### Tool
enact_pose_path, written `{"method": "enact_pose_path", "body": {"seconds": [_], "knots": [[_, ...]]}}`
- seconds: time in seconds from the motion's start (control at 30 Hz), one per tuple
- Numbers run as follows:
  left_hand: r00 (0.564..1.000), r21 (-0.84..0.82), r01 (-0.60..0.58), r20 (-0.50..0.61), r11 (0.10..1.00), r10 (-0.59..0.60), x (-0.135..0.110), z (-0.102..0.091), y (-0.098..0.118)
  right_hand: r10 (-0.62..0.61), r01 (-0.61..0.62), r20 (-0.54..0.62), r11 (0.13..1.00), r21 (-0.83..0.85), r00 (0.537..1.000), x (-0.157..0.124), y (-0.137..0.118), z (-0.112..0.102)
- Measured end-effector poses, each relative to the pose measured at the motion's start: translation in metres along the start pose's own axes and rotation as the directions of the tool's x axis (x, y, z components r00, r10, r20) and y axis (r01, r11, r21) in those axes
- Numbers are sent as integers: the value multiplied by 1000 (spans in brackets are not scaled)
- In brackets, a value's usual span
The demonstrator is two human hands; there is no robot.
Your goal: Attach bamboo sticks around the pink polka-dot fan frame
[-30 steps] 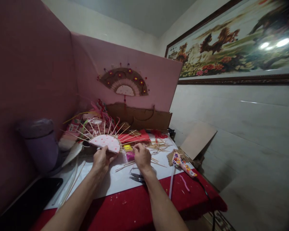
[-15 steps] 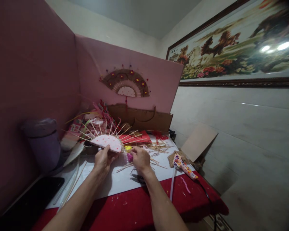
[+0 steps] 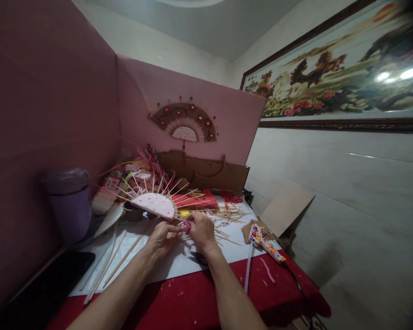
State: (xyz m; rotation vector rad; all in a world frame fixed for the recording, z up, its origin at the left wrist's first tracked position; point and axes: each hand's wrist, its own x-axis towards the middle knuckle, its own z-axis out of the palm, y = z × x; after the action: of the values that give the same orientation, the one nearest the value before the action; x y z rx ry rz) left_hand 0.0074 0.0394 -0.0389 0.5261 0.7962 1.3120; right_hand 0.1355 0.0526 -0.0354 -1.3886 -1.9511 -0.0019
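My left hand [image 3: 162, 239] and my right hand [image 3: 201, 229] meet over the white sheet [image 3: 165, 266], fingertips pinched together on a small pink object [image 3: 186, 226]. Just behind them lies a pink half-disc with white dots [image 3: 154, 204], thin wooden sticks fanning out from its rim; neither hand holds it. A yellow bit [image 3: 184, 213] shows beside the disc. Loose wooden sticks [image 3: 227, 215] are scattered to the right of my right hand.
A dotted glue gun [image 3: 263, 240] lies at the right on the red cloth [image 3: 192, 298], dark scissors [image 3: 197, 258] under my right wrist. A purple container [image 3: 70, 206] stands left, a black slab [image 3: 44, 293] near left. A finished fan [image 3: 186, 123] hangs on the pink board, cardboard [image 3: 203, 170] below it.
My left hand has let go of the pink half-disc and moved right to join my right hand on the small pink object. The view has shifted slightly left.
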Motion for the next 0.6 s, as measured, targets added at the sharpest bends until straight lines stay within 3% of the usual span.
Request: {"method": "enact_pose_path", "body": {"seconds": [0.07,0.13,0.6], "knots": [[995,21,-4,100,1000,1,0,0,-3,1,-1,-5,1000,11,1000,0,-1,0],[992,43,-22,125,999,17,1,0,-4,4,-4,-6,1000,18,1000,0,-1,1],[999,95,-20,30,995,18,9,-5,-6,-43,44,-21,997,60,999,-3,-1,8]]}}
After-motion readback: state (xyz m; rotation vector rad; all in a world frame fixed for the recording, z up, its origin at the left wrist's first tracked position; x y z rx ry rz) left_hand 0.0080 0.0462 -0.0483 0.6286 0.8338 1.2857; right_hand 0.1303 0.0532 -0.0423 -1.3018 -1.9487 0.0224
